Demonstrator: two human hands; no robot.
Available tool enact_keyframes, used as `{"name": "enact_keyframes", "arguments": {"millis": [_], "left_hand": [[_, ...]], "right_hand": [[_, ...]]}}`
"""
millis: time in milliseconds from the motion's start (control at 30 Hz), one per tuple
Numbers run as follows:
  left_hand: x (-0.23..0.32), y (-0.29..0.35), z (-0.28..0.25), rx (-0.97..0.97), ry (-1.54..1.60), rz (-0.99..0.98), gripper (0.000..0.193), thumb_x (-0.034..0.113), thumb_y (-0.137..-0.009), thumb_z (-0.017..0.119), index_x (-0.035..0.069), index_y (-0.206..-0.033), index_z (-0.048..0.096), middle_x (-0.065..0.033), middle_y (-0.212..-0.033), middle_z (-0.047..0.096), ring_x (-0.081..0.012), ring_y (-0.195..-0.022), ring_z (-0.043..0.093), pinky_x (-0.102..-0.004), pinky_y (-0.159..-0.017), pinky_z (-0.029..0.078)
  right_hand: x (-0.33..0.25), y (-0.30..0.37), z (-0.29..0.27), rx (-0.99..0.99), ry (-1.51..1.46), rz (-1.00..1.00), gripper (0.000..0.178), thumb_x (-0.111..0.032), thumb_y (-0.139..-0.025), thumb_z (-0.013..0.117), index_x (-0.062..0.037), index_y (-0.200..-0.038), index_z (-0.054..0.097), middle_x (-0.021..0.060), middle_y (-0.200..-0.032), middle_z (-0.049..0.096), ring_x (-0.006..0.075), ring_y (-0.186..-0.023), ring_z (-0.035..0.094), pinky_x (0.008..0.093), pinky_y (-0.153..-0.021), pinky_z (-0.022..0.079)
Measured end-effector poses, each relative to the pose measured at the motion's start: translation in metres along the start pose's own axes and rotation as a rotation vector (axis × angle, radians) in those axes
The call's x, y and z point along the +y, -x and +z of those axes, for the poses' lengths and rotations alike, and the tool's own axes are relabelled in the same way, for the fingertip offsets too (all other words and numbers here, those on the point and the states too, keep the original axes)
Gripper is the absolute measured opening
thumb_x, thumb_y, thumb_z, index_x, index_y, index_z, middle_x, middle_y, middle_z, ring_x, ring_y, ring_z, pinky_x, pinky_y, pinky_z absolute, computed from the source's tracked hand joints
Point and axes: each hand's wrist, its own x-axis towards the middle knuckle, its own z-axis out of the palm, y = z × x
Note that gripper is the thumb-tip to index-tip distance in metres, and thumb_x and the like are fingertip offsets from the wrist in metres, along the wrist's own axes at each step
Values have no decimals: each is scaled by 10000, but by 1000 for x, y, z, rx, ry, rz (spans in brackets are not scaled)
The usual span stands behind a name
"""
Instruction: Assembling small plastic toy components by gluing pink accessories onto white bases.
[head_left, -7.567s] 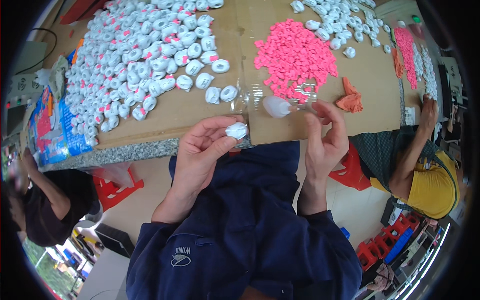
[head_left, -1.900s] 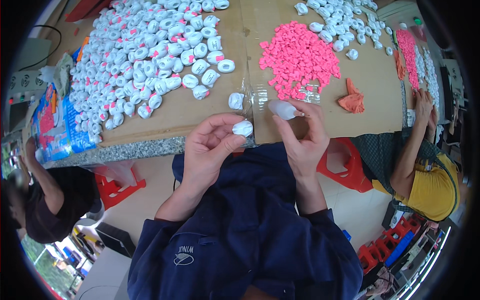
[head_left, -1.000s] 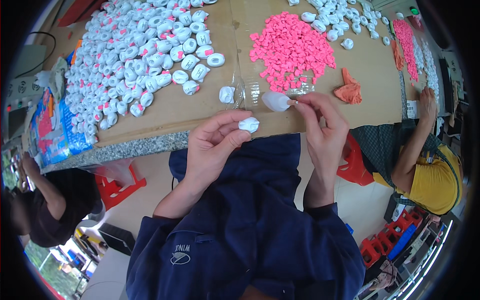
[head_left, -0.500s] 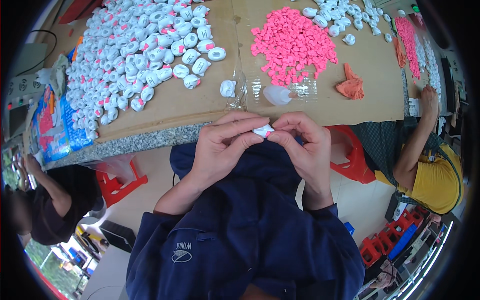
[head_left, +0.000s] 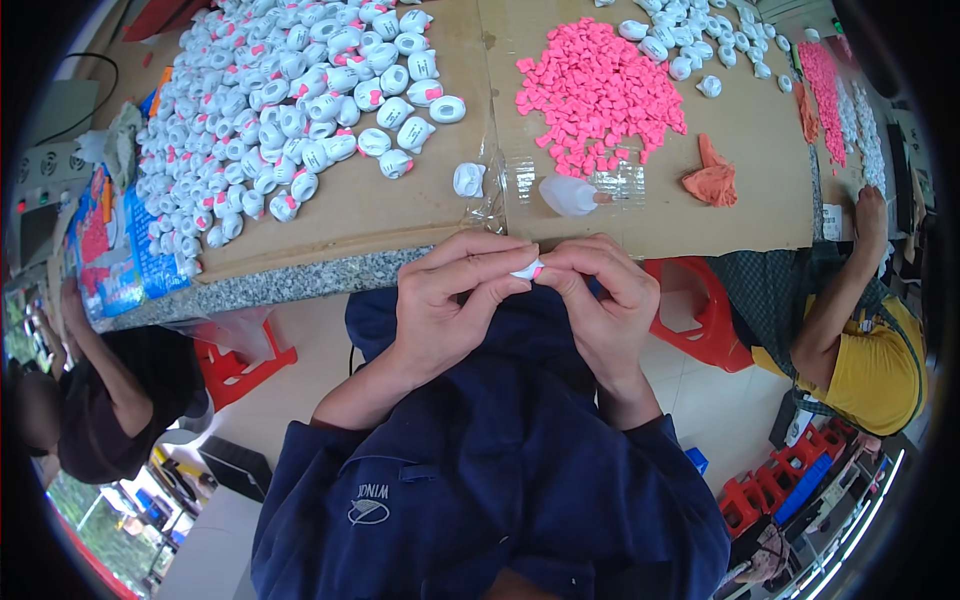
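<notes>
A small white plastic piece (head_left: 526, 270) with a pink bit at its right end is held just off the table's front edge. My left hand (head_left: 447, 300) pinches its left side between thumb and fingers. At the pink end, my right hand (head_left: 607, 305) is closed with thumb and forefinger pressed on the piece. Fingers hide much of it. Beyond my hands, a lone white piece (head_left: 468, 180) lies on the cardboard beside a translucent squeeze bottle (head_left: 568, 196) lying on its side. Farther back is a heap of pink bow-shaped pieces (head_left: 600, 95).
Many white pieces with pink bows (head_left: 290, 110) cover the cardboard (head_left: 400, 215) at left. Plain white pieces (head_left: 690, 45) lie at the far right, near a crumpled orange glove-like scrap (head_left: 711, 175). A granite edge (head_left: 270, 285) runs in front. Co-workers sit at both sides; red stools (head_left: 690, 320) stand nearby.
My right thumb and fingers have closed in over the pink end, covering more of the white piece. The table view has shifted slightly right and down.
</notes>
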Motion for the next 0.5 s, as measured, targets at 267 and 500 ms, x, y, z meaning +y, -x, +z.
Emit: {"name": "enact_keyframes", "arguments": {"millis": [267, 500], "left_hand": [[4, 2, -10, 42, -83, -25, 216, -46, -716, 647, 17, -922, 657, -105, -915, 628, -160, -793, 612, -238, -662, 499], [9, -23, -25, 340, -343, -25, 291, -40, -714, 644, 37, -994, 633, -98, -975, 569, -158, -752, 586, -245, -643, 491]], "right_hand": [[-4, 2, 5, -36, 16, 34, 111, 44, -676, 674, 25, -773, 624, 86, -746, 612, 132, -666, 554, 223, -581, 421], [7, -1, -8, 168, 130, 129, 244, 0, -628, 733, 6, -832, 599, 20, -743, 550, 56, -622, 451, 182, -529, 344]]}}
